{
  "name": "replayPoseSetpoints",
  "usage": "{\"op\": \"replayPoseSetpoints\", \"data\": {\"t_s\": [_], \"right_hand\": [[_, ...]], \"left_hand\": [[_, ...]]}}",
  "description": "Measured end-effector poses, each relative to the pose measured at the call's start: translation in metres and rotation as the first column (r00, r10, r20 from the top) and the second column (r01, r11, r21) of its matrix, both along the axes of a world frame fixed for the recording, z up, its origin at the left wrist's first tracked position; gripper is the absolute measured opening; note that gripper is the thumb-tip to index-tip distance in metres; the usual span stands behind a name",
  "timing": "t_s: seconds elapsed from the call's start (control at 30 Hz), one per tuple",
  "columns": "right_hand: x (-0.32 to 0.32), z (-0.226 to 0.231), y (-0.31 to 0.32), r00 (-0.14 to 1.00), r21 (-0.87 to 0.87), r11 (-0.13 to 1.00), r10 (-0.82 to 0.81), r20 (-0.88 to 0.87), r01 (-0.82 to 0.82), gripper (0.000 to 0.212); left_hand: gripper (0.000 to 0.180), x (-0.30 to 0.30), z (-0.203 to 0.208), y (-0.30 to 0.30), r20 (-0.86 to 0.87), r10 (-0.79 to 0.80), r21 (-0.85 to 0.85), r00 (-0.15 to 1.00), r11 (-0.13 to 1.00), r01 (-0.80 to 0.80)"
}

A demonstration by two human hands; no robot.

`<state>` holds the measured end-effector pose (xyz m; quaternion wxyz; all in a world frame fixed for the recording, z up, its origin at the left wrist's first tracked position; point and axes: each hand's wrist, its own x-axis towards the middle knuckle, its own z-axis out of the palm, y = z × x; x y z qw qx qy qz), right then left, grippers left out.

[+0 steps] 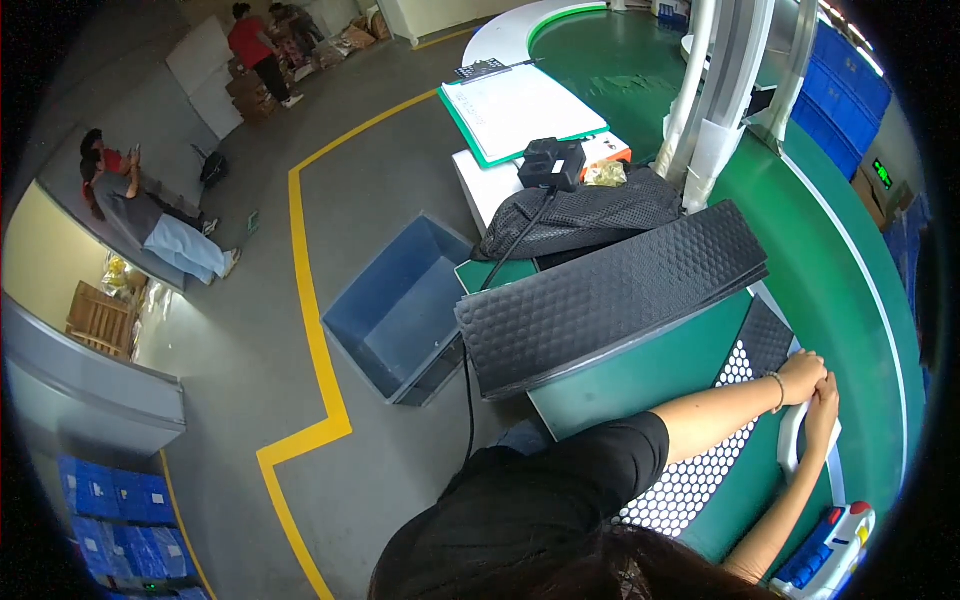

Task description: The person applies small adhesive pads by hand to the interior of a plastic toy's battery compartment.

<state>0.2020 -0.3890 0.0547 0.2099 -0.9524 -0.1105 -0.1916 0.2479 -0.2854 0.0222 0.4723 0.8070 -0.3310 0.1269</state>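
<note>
The sheet (pixel 690 492), black with white dots, lies left of the hands on the counter (pixel 625 388), partly hidden by the left forearm (pixel 708 418). Left hand (pixel 801 378) and right hand (pixel 824 402) meet, fingers curled; grip indeterminable. White ring (pixel 786 442) adjoins right hand; black pads (pixel 610 300) sit farther left.

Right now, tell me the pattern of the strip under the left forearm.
The strip shows white dots on black, best seen in the head view.
</note>
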Motion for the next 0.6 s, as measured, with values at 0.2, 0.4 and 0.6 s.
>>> {"op": "replayPoseSetpoints", "data": {"t_s": [0.2,0.4,0.6], "right_hand": [[-0.0018,0.0032,0.0013,1.0,-0.026,1.0,-0.016,-0.002,0.016,0.007],[-0.0031,0.0047,0.006,1.0,-0.011,1.0,-0.014,0.006,0.014,0.008],[-0.0016,0.0037,0.0042,1.0,-0.019,1.0,-0.021,0.007,0.021,0.008]], "left_hand": [[0.009,-0.0007,0.001,-0.0015,-0.006,0.005,-0.013,1.0,1.0,-0.005],[0.009,-0.0008,0.002,0.0016,-0.013,-0.009,-0.021,1.0,1.0,0.009],[0.008,-0.0001,0.0014,0.0014,-0.001,-0.001,-0.026,1.0,1.0,0.001]]}}
